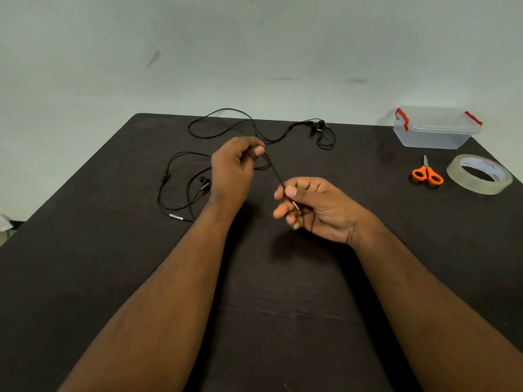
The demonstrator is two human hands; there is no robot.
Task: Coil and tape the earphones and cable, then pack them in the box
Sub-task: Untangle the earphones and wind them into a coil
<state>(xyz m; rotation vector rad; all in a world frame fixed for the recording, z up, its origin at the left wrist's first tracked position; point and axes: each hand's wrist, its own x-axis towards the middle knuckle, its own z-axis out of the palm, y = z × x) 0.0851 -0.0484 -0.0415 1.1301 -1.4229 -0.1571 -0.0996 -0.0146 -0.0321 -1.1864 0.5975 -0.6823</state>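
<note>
Above dark table [113,278], both forearms extended forward; left hand [233,171] and right hand [314,210] each pinched black earphone cable [276,174] taut.

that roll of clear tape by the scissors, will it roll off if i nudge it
Probably not: the tape roll lies flat on its side on the table, so a nudge should slide it. It looks light, a thin hollow ring. Stood on edge, it would likely roll.
</note>
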